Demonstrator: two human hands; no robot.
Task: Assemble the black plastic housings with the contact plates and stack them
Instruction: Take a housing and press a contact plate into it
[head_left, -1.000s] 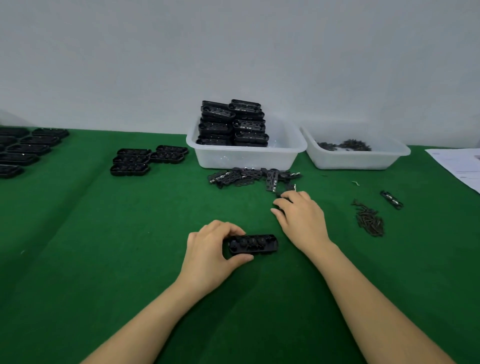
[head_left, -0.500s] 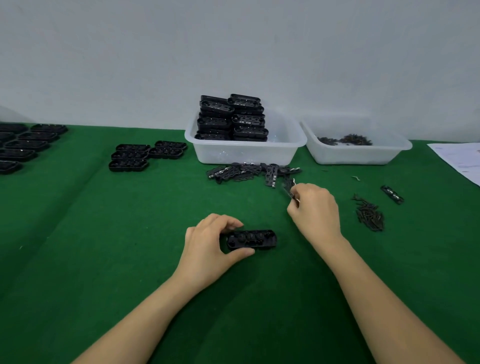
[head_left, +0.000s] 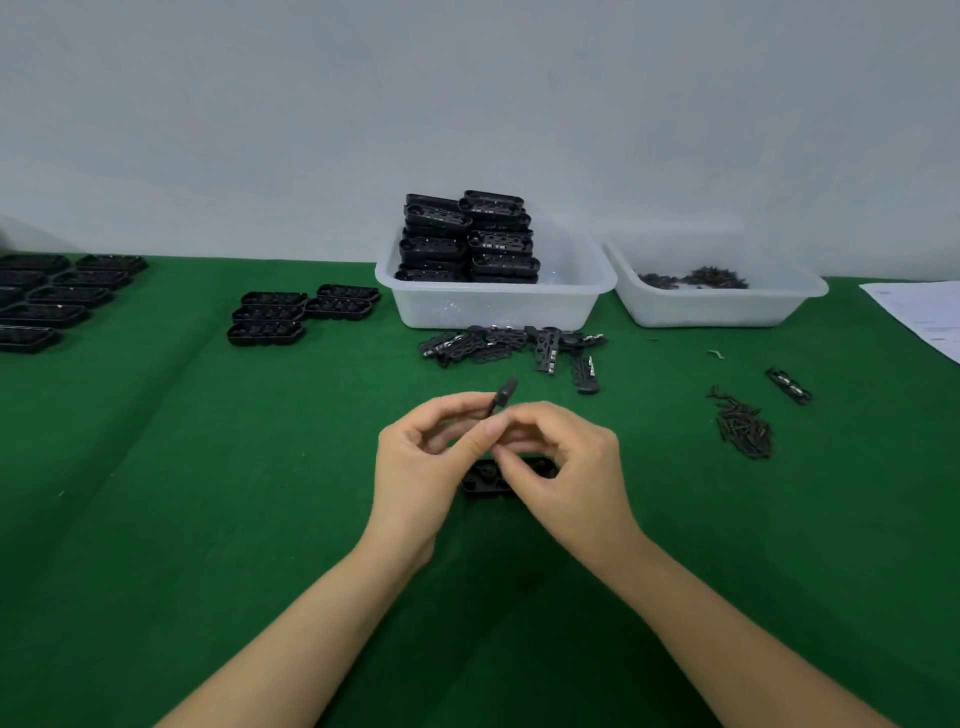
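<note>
Hands: left hand (head_left: 426, 467) and right hand (head_left: 563, 467) are meeting above the green felt table (head_left: 208, 519), both pinching a thin black contact plate (head_left: 503, 396) whose rounded tip is poking up past the fingertips, probably so it can be turned the right way round before it goes in.
Housing: an oblong black plastic housing (head_left: 480, 478) is lying flat on the felt directly under the hands, open side up as far as I can tell, waiting to take the plate; neither hand is touching it.
Plate supply: a loose heap of black contact plates (head_left: 498, 345) is sitting just in front of the translucent white plastic bin (head_left: 493, 309), within easy reach of the right hand.
Stock: stacked black housings (head_left: 467, 239) are filling that bin.
Fasteners: a pile of small dark screws (head_left: 743, 426) is lying to the right, likely for a later step; more are resting in a second white bin (head_left: 717, 306).
Other rows: flat rows of black housings (head_left: 301, 314) are lining the left side; whether they are fitted is unclear.
</note>
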